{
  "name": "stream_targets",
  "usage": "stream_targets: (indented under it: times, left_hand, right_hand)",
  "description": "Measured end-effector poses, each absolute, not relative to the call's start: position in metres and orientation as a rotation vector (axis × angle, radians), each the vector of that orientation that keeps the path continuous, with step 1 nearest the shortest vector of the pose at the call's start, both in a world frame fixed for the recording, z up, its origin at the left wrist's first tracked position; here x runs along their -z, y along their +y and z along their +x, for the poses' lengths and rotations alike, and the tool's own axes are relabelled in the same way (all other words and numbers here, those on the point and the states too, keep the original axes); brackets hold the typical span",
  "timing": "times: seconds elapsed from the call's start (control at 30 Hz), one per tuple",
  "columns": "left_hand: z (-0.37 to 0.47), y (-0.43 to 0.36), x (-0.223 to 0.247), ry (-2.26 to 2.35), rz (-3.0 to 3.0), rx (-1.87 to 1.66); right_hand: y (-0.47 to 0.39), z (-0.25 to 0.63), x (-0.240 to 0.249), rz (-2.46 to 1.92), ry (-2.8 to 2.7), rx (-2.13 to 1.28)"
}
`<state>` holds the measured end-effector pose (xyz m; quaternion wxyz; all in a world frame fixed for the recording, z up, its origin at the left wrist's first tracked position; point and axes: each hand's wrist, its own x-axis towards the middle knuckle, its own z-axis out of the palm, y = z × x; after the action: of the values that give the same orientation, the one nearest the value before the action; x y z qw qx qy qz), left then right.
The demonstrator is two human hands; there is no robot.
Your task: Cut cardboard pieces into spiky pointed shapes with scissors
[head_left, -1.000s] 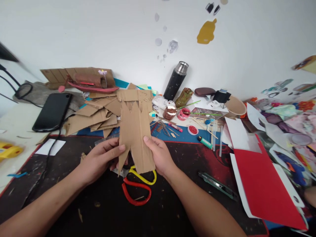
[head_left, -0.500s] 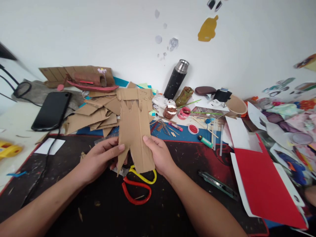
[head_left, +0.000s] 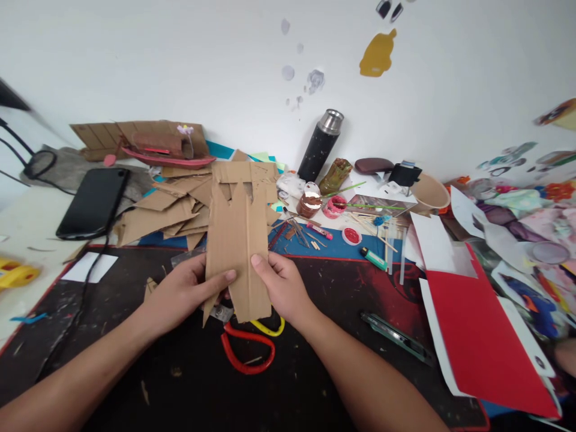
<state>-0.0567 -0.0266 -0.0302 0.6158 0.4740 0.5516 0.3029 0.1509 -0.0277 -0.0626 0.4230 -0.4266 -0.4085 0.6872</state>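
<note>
Both hands hold a piece of brown cardboard (head_left: 236,234) upright above the dark mat. Its top edge is cut into points, and a slit runs up from its lower edge. My left hand (head_left: 189,291) is closed on the lower left side, thumb across the front. My right hand (head_left: 288,288) pinches the right side, thumb on the face and fingers behind, mostly hidden. Below the cardboard lie scissors (head_left: 247,366) with one red and one yellow handle; their blades are hidden.
Cardboard scraps (head_left: 157,216) are heaped behind my hands, near a model boat (head_left: 168,159). A black phone (head_left: 93,203) lies left. Paint jars (head_left: 335,207) and a thermos (head_left: 320,147) stand at the back. A utility knife (head_left: 396,338) and red sheet (head_left: 481,324) lie right.
The cardboard has shifted slightly left and down with both hands. It now covers more of the scissors' yellow handle.
</note>
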Motion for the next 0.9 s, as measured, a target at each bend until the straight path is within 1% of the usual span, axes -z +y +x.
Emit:
stream_targets:
  times: [0.3,0.53,0.7,0.9]
  left_hand:
    - [-0.058,-0.024,0.028,1.237,1.21,-0.653]
    - [-0.058,-0.025,0.028,1.212,1.16,-0.69]
    - [-0.067,-0.023,0.028,1.236,1.04,-0.823]
    - [-0.071,-0.018,0.022,1.267,0.886,-0.931]
  right_hand:
    - [-0.029,0.151,0.063,-1.086,-1.05,-1.708]
    - [-0.028,0.151,0.064,-1.072,-1.074,-1.7]
    - [-0.029,0.149,0.065,-1.095,-1.134,-1.609]
    - [-0.034,0.149,0.059,-1.066,-1.345,-1.537]
